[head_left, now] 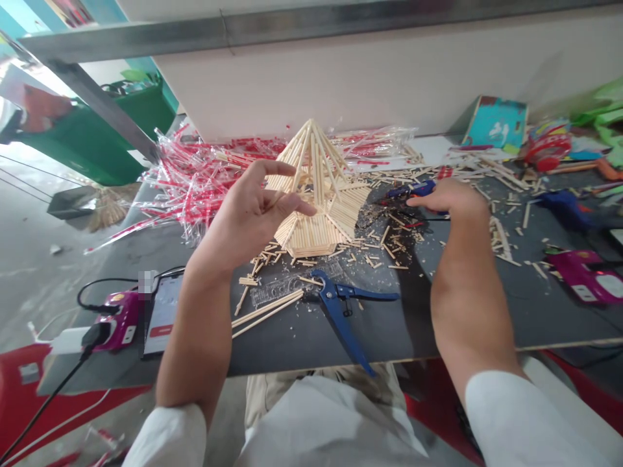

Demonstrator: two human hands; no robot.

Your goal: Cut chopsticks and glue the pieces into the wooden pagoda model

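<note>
A pagoda-like model of thin wooden sticks (321,230), with a pointed stick roof, stands on the dark table. In front of its left side is my left hand (256,211), its index finger bent and raised, thumb stretched out and the other fingers curled in. Anything inside those curled fingers is too small to name. To the right of the model, my right hand (455,194) closes on a blue hot glue gun (424,189) near the table surface; most of its fingers are hidden. Blue pipe cutters (338,311) lie nearer me, beside a few long sticks (267,311).
Red-and-clear plastic wrappers (189,188) heap at the back left. Stick offcuts litter the table (389,337). A phone (163,314) and a purple power box (119,318) sit left; another purple box (586,275) sits right. A metal rail (311,26) crosses behind.
</note>
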